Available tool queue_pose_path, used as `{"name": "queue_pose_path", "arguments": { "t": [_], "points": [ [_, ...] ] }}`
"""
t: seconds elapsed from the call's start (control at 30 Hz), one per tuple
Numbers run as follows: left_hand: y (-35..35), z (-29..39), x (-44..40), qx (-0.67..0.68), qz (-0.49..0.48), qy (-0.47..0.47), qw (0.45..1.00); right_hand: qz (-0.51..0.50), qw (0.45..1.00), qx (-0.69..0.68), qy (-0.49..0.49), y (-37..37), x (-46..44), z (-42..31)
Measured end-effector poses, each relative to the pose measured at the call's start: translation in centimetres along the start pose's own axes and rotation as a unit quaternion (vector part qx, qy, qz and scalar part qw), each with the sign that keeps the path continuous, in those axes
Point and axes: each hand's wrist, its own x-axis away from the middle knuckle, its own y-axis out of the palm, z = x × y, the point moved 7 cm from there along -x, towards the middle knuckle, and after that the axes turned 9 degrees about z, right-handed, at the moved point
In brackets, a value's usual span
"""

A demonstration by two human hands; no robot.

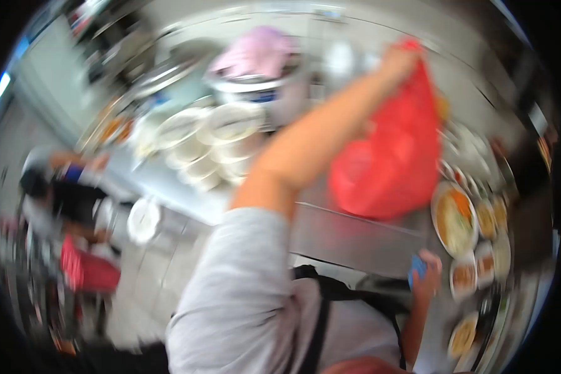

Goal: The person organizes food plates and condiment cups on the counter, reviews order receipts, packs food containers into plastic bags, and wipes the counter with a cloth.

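Note:
My left hand (402, 59) is raised at the far side of the steel counter (355, 234), its fingers closed on the top of a red plastic bag (389, 159). The bag hangs down over the counter, bulging at the bottom; its contents cannot be made out. Lower and to the right, my right hand (426, 274) is closed around a small blue thing (417, 269), too blurred to name. Beside that hand are an oval dish of food (455, 219) and small trays of food (464, 277).
Stacked white tubs (230, 128) stand left of my arm. Behind them is a large pot (255, 93) topped with a pink cloth (255, 53). At the left, another person (56, 187) works near a red bag (88, 267) and a white lidded bucket (144, 220).

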Motion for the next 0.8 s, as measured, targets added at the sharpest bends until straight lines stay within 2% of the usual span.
{"name": "queue_pose_path", "arguments": {
  "t": [0.03,0.07,0.13,0.2,0.23,0.27,0.3,0.33,0.37,0.4,0.43,0.47,0.5,0.53,0.6,0.63,0.67,0.7,0.73,0.8],
  "points": [
    [-1.6,-1.2,1.2,0.218,0.066,-0.136,0.964,-0.008,0.999,0.034,0.001,1.0,1.0,1.1],
    [-4.0,-1.3,2.9,0.221,0.122,-0.135,0.958,-0.015,0.998,0.049,-0.038,0.9,1.2,0.8],
    [-6.8,-3.9,3.4,0.174,0.091,-0.155,0.968,-0.041,0.992,0.107,-0.044,3.0,3.1,4.9],
    [-10.8,-5.3,5.4,0.201,-0.043,-0.222,0.953,-0.182,0.973,0.131,0.045,2.8,1.1,6.0],
    [-15.1,-3.7,8.0,0.148,0.011,-0.238,0.960,-0.240,0.954,0.144,0.109,1.4,0.6,6.3],
    [-17.6,-5.9,7.9,0.085,-0.035,-0.231,0.969,-0.204,0.940,0.188,0.197,-1.0,-1.4,7.2],
    [-20.8,-5.0,8.7,0.003,-0.050,-0.189,0.981,-0.162,0.923,0.230,0.263,-4.5,-4.8,6.4],
    [-24.2,-4.2,9.4,-0.062,-0.060,-0.136,0.987,-0.125,0.932,0.256,0.224,-8.0,-9.3,3.6],
    [-28.2,-4.0,10.4,-0.101,-0.012,-0.127,0.987,-0.088,0.937,0.283,0.186,-11.6,-13.8,0.7],
    [-32.1,-4.0,10.4,-0.192,0.011,-0.051,0.980,0.086,0.977,0.194,0.034,-14.5,-17.1,1.6],
    [-35.3,-3.3,11.0,-0.186,0.017,-0.064,0.980,0.103,0.968,0.227,0.008,-17.4,-21.8,-4.9],
    [-38.4,-3.5,11.2,-0.154,0.003,-0.068,0.986,0.176,0.979,0.104,-0.013,-19.6,-25.6,-9.6],
    [-40.7,-1.9,11.6,-0.147,-0.007,-0.073,0.986,0.180,0.982,0.021,-0.047,-21.3,-30.4,-9.7],
    [-43.0,-1.4,11.5,-0.141,-0.018,-0.059,0.988,0.170,0.983,0.026,-0.056,-22.8,-33.8,-17.5],
    [-47.8,-1.3,10.4,-0.205,-0.022,-0.008,0.979,0.196,0.963,0.090,-0.162,-24.7,-40.3,-27.9],
    [-49.6,-1.0,10.1,-0.202,-0.015,0.013,0.979,0.171,0.968,0.075,-0.169,-24.8,-43.1,-32.5],
    [-51.3,-1.1,9.9,-0.207,-0.013,0.024,0.978,0.199,0.958,0.059,-0.196,-25.1,-46.5,-35.2],
    [-52.8,-1.1,9.9,-0.203,-0.010,0.042,0.978,0.200,0.971,0.011,-0.129,-24.9,-50.3,-36.5],
    [-54.1,-1.1,10.3,-0.198,0.004,0.001,0.980,0.254,0.946,0.048,-0.196,-23.9,-49.6,-42.7],
    [-57.0,-2.2,11.4,-0.183,0.013,0.007,0.983,0.233,0.966,0.007,-0.111,-21.3,-54.3,-46.4]
  ]
}}
